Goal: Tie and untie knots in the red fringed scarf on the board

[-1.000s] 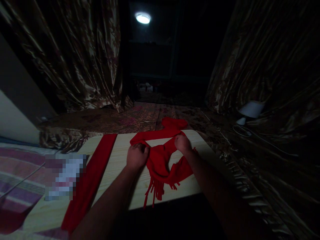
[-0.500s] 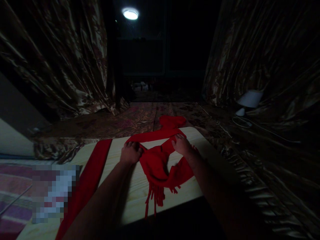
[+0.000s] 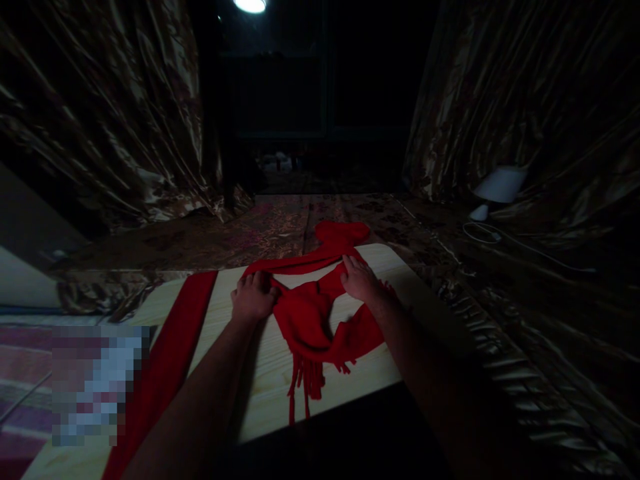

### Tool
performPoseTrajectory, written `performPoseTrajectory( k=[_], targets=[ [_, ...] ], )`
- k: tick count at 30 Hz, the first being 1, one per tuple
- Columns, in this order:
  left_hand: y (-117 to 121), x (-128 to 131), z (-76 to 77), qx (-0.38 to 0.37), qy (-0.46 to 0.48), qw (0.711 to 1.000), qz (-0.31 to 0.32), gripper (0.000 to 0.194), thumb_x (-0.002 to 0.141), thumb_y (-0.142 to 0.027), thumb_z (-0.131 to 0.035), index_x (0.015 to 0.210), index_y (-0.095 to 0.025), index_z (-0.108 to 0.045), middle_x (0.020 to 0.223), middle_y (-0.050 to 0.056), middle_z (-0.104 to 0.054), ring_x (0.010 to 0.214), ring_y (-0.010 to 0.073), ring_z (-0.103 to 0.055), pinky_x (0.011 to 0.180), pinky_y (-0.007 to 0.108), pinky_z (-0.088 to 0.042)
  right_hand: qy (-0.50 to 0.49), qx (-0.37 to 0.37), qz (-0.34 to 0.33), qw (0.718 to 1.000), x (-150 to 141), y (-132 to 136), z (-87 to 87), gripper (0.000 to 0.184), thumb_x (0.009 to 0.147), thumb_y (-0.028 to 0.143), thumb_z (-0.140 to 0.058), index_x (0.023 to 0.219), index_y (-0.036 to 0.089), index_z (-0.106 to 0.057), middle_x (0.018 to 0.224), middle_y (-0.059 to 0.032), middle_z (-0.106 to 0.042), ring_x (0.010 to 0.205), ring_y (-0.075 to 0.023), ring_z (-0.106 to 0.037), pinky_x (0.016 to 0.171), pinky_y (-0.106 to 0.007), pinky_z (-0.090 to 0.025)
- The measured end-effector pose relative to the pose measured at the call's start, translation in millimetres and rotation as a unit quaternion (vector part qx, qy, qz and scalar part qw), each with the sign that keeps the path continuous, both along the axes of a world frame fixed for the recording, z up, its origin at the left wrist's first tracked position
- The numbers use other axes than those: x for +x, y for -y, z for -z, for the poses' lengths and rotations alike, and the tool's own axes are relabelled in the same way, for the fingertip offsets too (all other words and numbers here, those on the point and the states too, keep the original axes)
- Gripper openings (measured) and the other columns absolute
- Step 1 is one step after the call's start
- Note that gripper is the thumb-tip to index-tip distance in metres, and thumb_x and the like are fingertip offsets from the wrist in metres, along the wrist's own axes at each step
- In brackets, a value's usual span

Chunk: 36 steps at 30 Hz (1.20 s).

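A red fringed scarf [image 3: 310, 320] lies bunched on a pale wooden board [image 3: 240, 393], its fringe hanging over the near edge. My left hand [image 3: 253, 299] is closed on a fold at the scarf's left side. My right hand [image 3: 361, 279] rests on the scarf's right part, its fingers curled into the cloth. A strip of the scarf runs between the two hands toward the board's far edge. A second red cloth [image 3: 173, 353], folded into a long flat band, lies on the board to the left.
Shiny patterned curtains [image 3: 115, 127] hang left and right, with a dark gap between. A patterned bedspread [image 3: 240, 233] stretches behind the board. A small white lamp [image 3: 497, 190] and a cable [image 3: 483, 232] sit at the right. A striped cloth [image 3: 20, 380] lies at the left.
Both hands have pushed the scarf a little away from me and pressed it down onto the board. The view has tilted down, so the ceiling light sits at the top edge.
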<state>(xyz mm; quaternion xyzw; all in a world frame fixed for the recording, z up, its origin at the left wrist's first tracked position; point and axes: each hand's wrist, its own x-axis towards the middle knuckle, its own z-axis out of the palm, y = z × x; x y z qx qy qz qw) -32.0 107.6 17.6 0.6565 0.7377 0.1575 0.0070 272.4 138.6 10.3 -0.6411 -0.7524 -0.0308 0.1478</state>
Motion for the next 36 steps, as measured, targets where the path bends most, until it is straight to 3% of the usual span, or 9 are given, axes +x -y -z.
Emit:
performPoseTrajectory(
  k=[3, 7, 12, 15, 18, 23, 28, 33, 36],
  targets=[
    [2, 1, -0.5, 0.006, 0.000, 1.000, 0.002, 0.069, 0.087, -0.053, -0.046, 0.146, -0.016, -0.044, 0.147, 0.018, -0.050, 0.135, 0.0411, -0.039, 0.103, 0.059, -0.039, 0.010, 0.001, -0.011, 1.000, 0, 1, 0.9, 0.062, 0.093, 0.027, -0.042, 0.153, 0.012, -0.040, 0.150, -0.0147, -0.050, 0.130, -0.0281, -0.050, 0.112, -0.040, -0.033],
    [3, -1, -1.8, 0.023, -0.007, 1.000, 0.015, 0.053, 0.087, -0.051, -0.048, 0.128, -0.021, -0.063, 0.134, 0.017, -0.060, 0.124, 0.0416, -0.050, 0.096, 0.058, -0.044, 0.015, 0.013, -0.026, 0.999, 3, 2, 0.5, 0.044, 0.092, 0.026, -0.045, 0.132, 0.019, -0.064, 0.130, -0.0114, -0.067, 0.121, -0.0269, -0.056, 0.108, -0.042, -0.037],
    [2, -7, 1.3, 0.098, 0.062, 0.987, 0.112, 0.039, 0.088, -0.037, -0.048, 0.114, -0.021, -0.073, 0.116, 0.009, -0.073, 0.113, 0.0278, -0.063, 0.099, 0.039, -0.047, -0.070, 0.079, -0.085, 0.991, 4, 4, 1.4, 0.036, 0.084, 0.018, -0.054, 0.114, 0.018, -0.074, 0.120, -0.0095, -0.072, 0.115, -0.0225, -0.062, 0.105, -0.034, -0.043],
    [0, -8, 6.0, 0.092, 0.087, 0.981, 0.148, 0.043, 0.091, -0.043, -0.048, 0.116, -0.018, -0.072, 0.119, 0.009, -0.073, 0.115, 0.0247, -0.064, 0.102, 0.033, -0.047, -0.114, 0.116, -0.145, 0.976, 3, 6, 4.8, 0.035, 0.084, 0.020, -0.057, 0.114, 0.019, -0.074, 0.120, -0.0079, -0.073, 0.116, -0.0217, -0.062, 0.106, -0.035, -0.045],
    [-4, -8, 11.8, 0.086, 0.050, 0.981, 0.168, 0.050, 0.092, -0.047, -0.045, 0.124, -0.017, -0.069, 0.128, 0.010, -0.069, 0.125, 0.0256, -0.058, 0.109, 0.035, -0.041, -0.117, 0.125, -0.185, 0.968, 2, 6, 9.5, 0.035, 0.084, 0.026, -0.061, 0.116, 0.019, -0.074, 0.123, -0.0082, -0.072, 0.117, -0.0230, -0.062, 0.107, -0.038, -0.045],
    [-5, -7, 13.2, 0.043, -0.020, 0.989, 0.137, 0.059, 0.090, -0.052, -0.045, 0.136, -0.018, -0.061, 0.140, 0.013, -0.060, 0.134, 0.0320, -0.049, 0.113, 0.044, -0.035, -0.106, 0.093, -0.194, 0.971, 1, 5, 9.3, 0.030, 0.083, 0.025, -0.063, 0.109, 0.019, -0.075, 0.120, -0.0091, -0.073, 0.114, -0.0226, -0.063, 0.105, -0.037, -0.046],
    [6, 1, -2.8, 0.013, 0.002, 0.999, 0.044, 0.057, 0.086, -0.057, -0.050, 0.129, -0.021, -0.061, 0.134, 0.014, -0.062, 0.127, 0.0391, -0.050, 0.103, 0.055, -0.040, -0.055, 0.041, -0.150, 0.986, -2, 15, -11.8, 0.023, 0.082, 0.024, -0.062, 0.101, 0.019, -0.073, 0.112, -0.0080, -0.073, 0.110, -0.0222, -0.063, 0.099, -0.033, -0.046],
    [12, 2, -11.1, 0.035, 0.064, 0.997, 0.013, 0.047, 0.087, -0.054, -0.049, 0.113, -0.019, -0.064, 0.114, 0.014, -0.070, 0.116, 0.0359, -0.057, 0.097, 0.048, -0.045, 0.002, -0.004, -0.070, 0.998, -27, 30, -38.6, 0.027, 0.093, 0.034, -0.053, 0.100, 0.018, -0.073, 0.109, -0.0119, -0.072, 0.106, -0.0245, -0.063, 0.096, -0.034, -0.044],
    [10, -1, -8.6, 0.046, 0.074, 0.996, 0.034, 0.041, 0.089, -0.050, -0.046, 0.108, -0.021, -0.067, 0.112, 0.011, -0.071, 0.115, 0.0335, -0.057, 0.096, 0.044, -0.046, -0.050, -0.041, -0.118, 0.991, -53, 46, -50.4, 0.034, 0.097, 0.041, -0.048, 0.109, 0.021, -0.073, 0.113, -0.0089, -0.072, 0.106, -0.0213, -0.064, 0.095, -0.030, -0.045]
  ],
)
